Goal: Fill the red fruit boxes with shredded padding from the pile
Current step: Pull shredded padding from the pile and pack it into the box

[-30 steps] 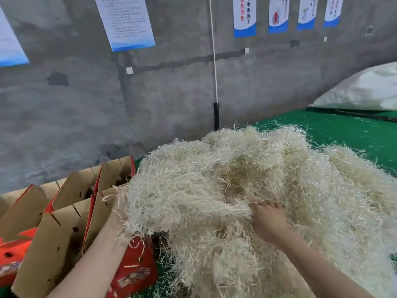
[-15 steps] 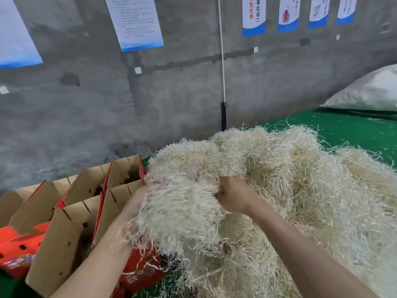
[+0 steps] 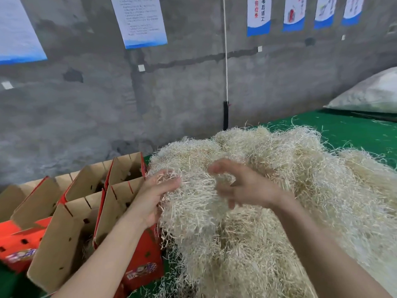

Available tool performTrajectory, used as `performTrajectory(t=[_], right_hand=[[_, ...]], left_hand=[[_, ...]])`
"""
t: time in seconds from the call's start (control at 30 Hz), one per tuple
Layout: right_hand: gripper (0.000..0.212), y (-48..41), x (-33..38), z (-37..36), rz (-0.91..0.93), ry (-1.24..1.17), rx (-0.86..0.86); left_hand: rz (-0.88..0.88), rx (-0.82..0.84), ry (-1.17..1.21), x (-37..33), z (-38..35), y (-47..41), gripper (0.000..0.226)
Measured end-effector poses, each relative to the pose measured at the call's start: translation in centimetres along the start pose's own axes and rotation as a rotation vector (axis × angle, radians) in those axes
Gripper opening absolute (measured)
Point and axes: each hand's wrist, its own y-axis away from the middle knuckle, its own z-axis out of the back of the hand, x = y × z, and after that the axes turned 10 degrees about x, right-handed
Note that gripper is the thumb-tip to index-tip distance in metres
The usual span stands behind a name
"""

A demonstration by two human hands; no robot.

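Note:
A big pile of pale shredded padding (image 3: 305, 190) lies on the green table (image 3: 356, 134). A loose clump of padding (image 3: 193, 209) is lifted off the pile's left side, between my hands. My left hand (image 3: 154, 194) grips the clump from the left, its fingers curled into the strands. My right hand (image 3: 245, 186) is against the clump's right side, blurred, with fingers spread and curved. Several red fruit boxes (image 3: 141, 261) with raised brown flaps stand open just left of the pile, the nearest right under my left forearm.
A grey concrete wall with posters runs close behind the boxes and pile. A white cord with a black end (image 3: 225, 112) hangs in front of the wall. A large white sack (image 3: 369, 93) lies at the back right of the table.
My right hand has moved up and left out of the pile and loosened its fist. Both hands have pulled a clump free and raised it beside the boxes.

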Motion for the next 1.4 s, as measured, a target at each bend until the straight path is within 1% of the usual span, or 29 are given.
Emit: performTrajectory(t=[0.03, 0.07, 0.1, 0.17, 0.23, 0.3, 0.37, 0.47, 0.53, 0.57, 0.63, 0.67, 0.7, 0.77, 0.8, 0.83, 0.87, 0.93, 0.97, 1.0, 1.03, 1.07, 1.1, 1.13, 1.17, 1.23, 1.27, 1.33, 1.4], right_hand=[[0.024, -0.9, -0.3, -1.2, -0.044, 0.035, -0.004], [0.011, -1.7, -1.0, -2.3, -0.122, 0.15, -0.014], [0.008, -2.0, -2.4, -3.1, -0.223, 0.279, -0.024], [0.015, -1.4, -5.9, -3.8, -0.453, 0.442, -0.053], [0.024, -0.4, -8.4, -3.4, -0.594, 0.436, -0.051], [0.03, 0.4, -8.2, -2.0, -0.586, 0.353, 0.007], [0.043, 1.2, -5.7, -0.3, -0.473, 0.282, 0.053], [0.098, 2.0, -0.9, 1.8, -0.266, 0.33, 0.078], [0.121, 1.1, 1.5, 1.1, -0.158, 0.243, 0.173], [0.126, 0.2, 2.0, -0.1, -0.153, 0.146, 0.254], [0.127, -1.5, 1.5, -3.4, -0.248, 0.011, 0.394], [0.117, -2.1, 0.5, -4.8, -0.338, 0.026, 0.392], [0.099, -2.4, -0.9, -5.6, -0.433, 0.072, 0.327], [0.055, -2.3, -3.5, -5.5, -0.527, 0.199, 0.077], [0.046, -2.2, -4.5, -5.0, -0.527, 0.231, -0.043], [0.048, -2.2, -4.8, -4.4, -0.508, 0.219, -0.139], [0.053, -2.4, -4.6, -4.0, -0.478, 0.184, -0.214], [0.061, -2.8, -3.4, -3.7, -0.394, 0.154, -0.317], [0.059, -3.0, -2.7, -3.9, -0.344, 0.152, -0.347], [0.055, -3.2, -2.1, -4.1, -0.293, 0.15, -0.371], [0.054, -3.3, -1.8, -4.2, -0.252, 0.157, -0.393], [0.058, -3.4, -1.6, -4.1, -0.223, 0.177, -0.415], [0.063, -3.3, -1.8, -4.0, -0.217, 0.206, -0.422], [0.063, -3.1, -2.3, -3.7, -0.233, 0.238, -0.416], [0.056, -2.9, -2.9, -3.5, -0.261, 0.269, -0.409], [0.024, -2.6, -4.6, -3.3, -0.349, 0.364, -0.385], [0.014, -2.5, -5.8, -3.5, -0.403, 0.423, -0.364], [0.019, -1.7, -8.7, -4.3, -0.54, 0.442, -0.292], [0.016, -0.3, -11.2, -5.1, -0.7, 0.436, -0.205]], left_hand=[[-0.027, 0.001, -0.014, -0.3, -0.2, -0.1, 0.073], [-0.063, -0.008, 0.009, -0.7, -0.2, -0.2, 0.067], [-0.099, -0.026, 0.049, -1.2, -0.1, -0.2, 0.058], [-0.169, -0.081, 0.108, -1.8, 0.8, -0.3, 0.028], [-0.191, -0.113, 0.095, -2.1, 1.4, -0.1, 0.023], [-0.165, -0.116, 0.108, -1.8, 1.7, 0.2, 0.019], [-0.147, -0.07, 0.153, -1.6, 1.6, 0.3, 0.019], [-0.17, -0.004, 0.159, -1.6, 1.2, 0.0, 0.019], [-0.194, 0.024, 0.172, -1.8, 0.3, 0.0, 0.02], [-0.215, 0.039, 0.198, -2.1, 0.0, 0.0, 0.019], [-0.239, 0.067, 0.27, -2.7, -0.6, 0.1, 0.009], [-0.244, 0.077, 0.297, -3.2, -0.7, 0.4, 0.004], [-0.254, 0.077, 0.291, -3.6, -0.5, 0.5, 0.008], [-0.29, 0.038, 0.099, -4.0, 0.3, 0.7, 0.006], [-0.285, 0.008, -0.109, -3.9, 0.7, 0.6, 0.004], [-0.248, 0.0, -0.349, -3.5, 1.0, 0.6, 0.016], [-0.183, 0.052, -0.57, -3.0, 1.0, 0.5, 0.039], [0.043, 0.232, -0.989, -1.5, -0.7, 0.2, 0.095], [0.114, 0.288, -1.238, -0.2, -1.9, 0.0, 0.11], [0.155, 0.315, -1.491, 1.3, -2.8, -0.4, 0.108], [0.162, 0.312, -1.666, 2.6, -3.6, -0.9, 0.085], [0.11, 0.218, -1.734, 3.0, -4.1, -1.2, 0.049], [0.042, 0.101, -1.72, 2.7, -4.1, -1.6, 0.018], [-0.029, -0.001, -1.647, 2.4, -3.7, -2.1, 0.017], [-0.092, -0.105, -1.536, 1.7, -3.2, -2.6, 0.026], [-0.278, -0.282, -1.173, -0.3, -2.5, -3.2, 0.02], [-0.334, -0.339, -0.958, -1.3, -2.5, -3.3, 0.018], [-0.321, -0.425, -0.531, -2.7, -2.3, -3.6, 0.018], [-0.223, -0.499, -0.142, -4.4, -1.4, -3.9, 0.016]])
